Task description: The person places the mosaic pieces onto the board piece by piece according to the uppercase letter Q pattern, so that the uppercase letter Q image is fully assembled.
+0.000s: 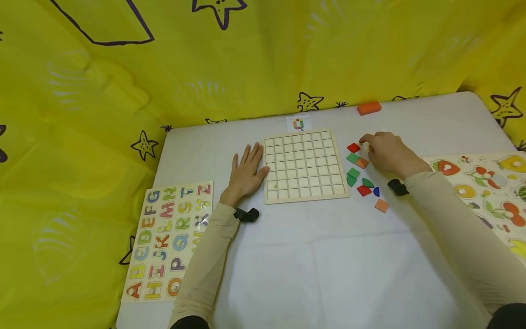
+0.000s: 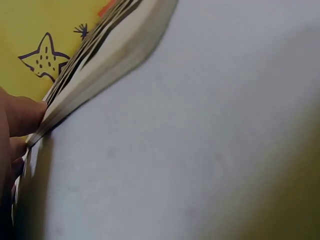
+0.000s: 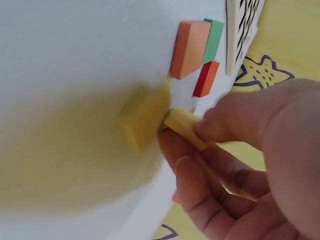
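My left hand (image 1: 246, 176) lies with straight fingers on the table along the left edge of the wooden grid board (image 1: 306, 199), its thumb touching the rim. In the left wrist view, the fingers (image 2: 22, 115) meet the side of the board (image 2: 100, 75). To the right of the board, my right hand (image 1: 388, 153) pinches a small yellow block (image 3: 185, 127) between thumb and finger. A second yellow shape (image 3: 147, 117), blurred, shows beside it. Near this hand lie a red block (image 1: 354, 147), a green block (image 1: 353, 157) and an orange block (image 1: 362, 162).
Several more coloured pieces, including a blue half-round piece (image 1: 376, 192), lie right of the board. A small pattern card (image 1: 298, 123) is behind it. An orange-red block (image 1: 369, 108) sits at the back edge. An alphabet board (image 1: 164, 242) is left, a fruit board (image 1: 464, 183) right.
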`<state>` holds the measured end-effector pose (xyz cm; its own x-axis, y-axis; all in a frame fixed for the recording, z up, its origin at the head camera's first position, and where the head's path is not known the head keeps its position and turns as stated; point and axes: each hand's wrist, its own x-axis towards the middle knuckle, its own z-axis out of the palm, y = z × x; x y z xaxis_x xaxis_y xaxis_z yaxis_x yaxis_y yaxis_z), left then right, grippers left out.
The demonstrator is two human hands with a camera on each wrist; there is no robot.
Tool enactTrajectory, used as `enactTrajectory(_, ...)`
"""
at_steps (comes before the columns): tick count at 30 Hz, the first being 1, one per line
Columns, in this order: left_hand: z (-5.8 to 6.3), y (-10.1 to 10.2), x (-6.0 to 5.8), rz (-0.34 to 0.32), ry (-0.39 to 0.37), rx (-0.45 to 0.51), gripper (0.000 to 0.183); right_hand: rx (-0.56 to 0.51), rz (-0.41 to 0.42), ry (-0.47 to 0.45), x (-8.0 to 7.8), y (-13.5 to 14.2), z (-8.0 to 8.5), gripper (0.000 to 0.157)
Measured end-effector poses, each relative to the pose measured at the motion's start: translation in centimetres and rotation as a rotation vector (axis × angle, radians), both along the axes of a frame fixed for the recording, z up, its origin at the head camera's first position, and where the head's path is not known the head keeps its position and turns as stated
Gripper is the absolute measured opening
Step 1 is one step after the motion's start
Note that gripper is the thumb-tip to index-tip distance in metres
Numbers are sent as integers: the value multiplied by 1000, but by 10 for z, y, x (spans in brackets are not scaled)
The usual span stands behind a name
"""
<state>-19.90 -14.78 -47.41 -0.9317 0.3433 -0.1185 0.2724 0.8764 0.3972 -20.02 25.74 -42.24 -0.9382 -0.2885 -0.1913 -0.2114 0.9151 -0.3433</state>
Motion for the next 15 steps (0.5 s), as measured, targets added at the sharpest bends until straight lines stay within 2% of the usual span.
enactTrajectory(5,0,1,1,3,12,3,73,-77,-39,30,1,9,3,30)
enactTrajectory(10,-2,1,0,3,19,4,73,-307,-224,117,-1,16,2,25)
enactTrajectory(13,-3,0,-1,9,11,10,73,-487,-333,119,-3,15,0,33)
enactTrajectory(15,-4,0,-2,13,8,18,74,-568,-388,96,-4,14,-2,42)
